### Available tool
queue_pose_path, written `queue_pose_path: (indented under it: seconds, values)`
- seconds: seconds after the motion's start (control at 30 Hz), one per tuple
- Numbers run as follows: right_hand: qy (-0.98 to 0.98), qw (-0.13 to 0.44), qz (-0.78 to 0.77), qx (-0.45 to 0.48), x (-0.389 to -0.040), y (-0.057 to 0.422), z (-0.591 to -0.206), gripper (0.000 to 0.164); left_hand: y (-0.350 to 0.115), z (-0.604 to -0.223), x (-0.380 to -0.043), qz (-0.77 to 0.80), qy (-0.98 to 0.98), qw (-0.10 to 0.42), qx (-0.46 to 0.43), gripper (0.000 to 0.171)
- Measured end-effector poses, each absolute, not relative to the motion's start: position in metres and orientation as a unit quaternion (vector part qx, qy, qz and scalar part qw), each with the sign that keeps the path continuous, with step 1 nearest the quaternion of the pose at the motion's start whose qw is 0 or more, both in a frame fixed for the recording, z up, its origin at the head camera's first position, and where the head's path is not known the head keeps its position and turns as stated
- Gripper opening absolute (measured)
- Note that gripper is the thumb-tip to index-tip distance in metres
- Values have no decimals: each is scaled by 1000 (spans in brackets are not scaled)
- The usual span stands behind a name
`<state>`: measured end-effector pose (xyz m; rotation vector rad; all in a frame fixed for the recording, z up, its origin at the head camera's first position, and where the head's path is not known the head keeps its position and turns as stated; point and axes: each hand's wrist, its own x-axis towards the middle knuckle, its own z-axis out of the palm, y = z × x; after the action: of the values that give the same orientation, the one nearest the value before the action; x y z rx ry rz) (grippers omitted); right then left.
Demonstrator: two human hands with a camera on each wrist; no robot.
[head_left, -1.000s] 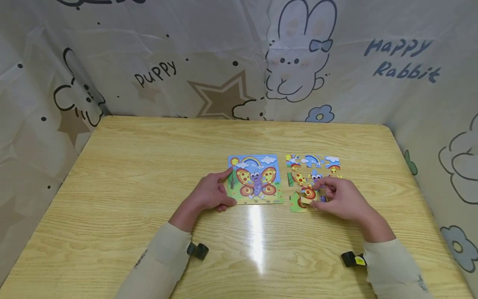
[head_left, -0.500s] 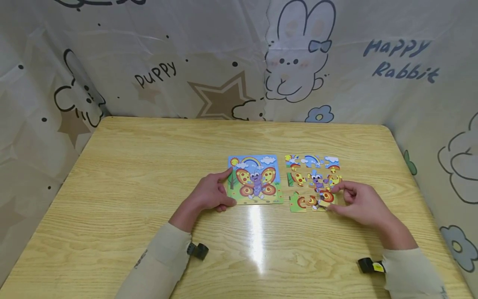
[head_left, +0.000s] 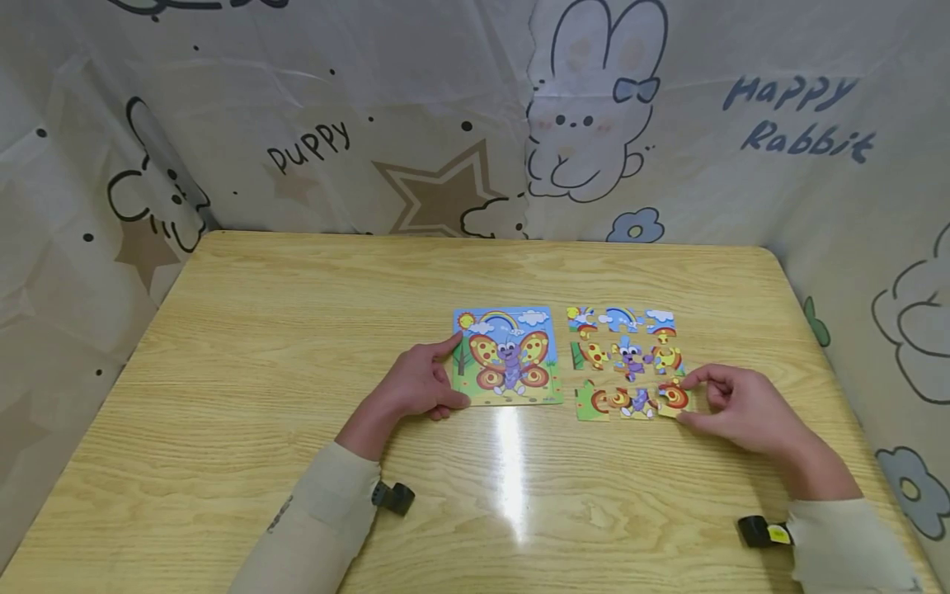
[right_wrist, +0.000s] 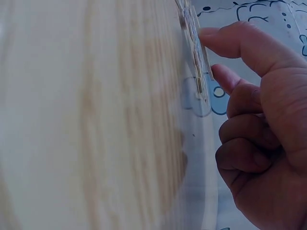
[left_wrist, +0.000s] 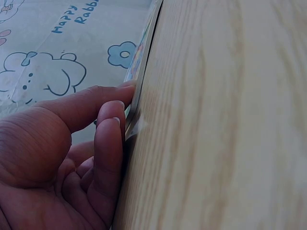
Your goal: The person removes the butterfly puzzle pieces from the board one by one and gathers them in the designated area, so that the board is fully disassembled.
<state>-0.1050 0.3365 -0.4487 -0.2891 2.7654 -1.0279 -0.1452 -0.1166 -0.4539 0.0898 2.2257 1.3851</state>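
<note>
My left hand [head_left: 419, 379] rests at the left edge of a square butterfly picture board [head_left: 510, 359], index fingertip near its upper left side and thumb at the lower left corner. In the left wrist view the thumb [left_wrist: 105, 98] lies against the board's thin edge, the other fingers bent below. My right hand [head_left: 742, 404] pinches a jigsaw piece [head_left: 674, 399] with a red and yellow wing between thumb and index finger, at the lower right of the loose pieces. From the right wrist the piece [right_wrist: 206, 52] shows nearly edge-on, with the remaining fingers curled in.
Several jigsaw pieces [head_left: 629, 355] lie in three spaced rows right of the board on the wooden table [head_left: 312, 313]. Fabric [head_left: 297, 107] printed with rabbits and stars hangs behind and at both sides. Small black cameras [head_left: 397, 499] sit at the wrists.
My right hand has moved right with the wing piece, from over the lower middle pieces to the lower right. The pieces it covered now show. My left hand stays at the board.
</note>
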Motion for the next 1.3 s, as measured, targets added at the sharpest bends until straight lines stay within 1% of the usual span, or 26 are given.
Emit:
queue_pose_path:
  seconds: [0.27,0.7,1.03,1.2,1.3]
  values:
    - [928,111,-341,-106,-106,339,-448,41,-117,-454,-144,510,819,262,31,99]
    - [923,111,-349,-118,-110,342,-452,38,-118,-452,-144,509,821,257,25,100]
    - [916,148,-359,-101,-110,344,-452,41,-117,-452,-143,508,821,259,22,100]
    - [915,143,-363,-102,-109,347,-451,41,-116,-451,-143,512,818,260,21,100]
    - [917,123,-365,-106,-108,345,-450,40,-116,-451,-143,511,819,261,18,100]
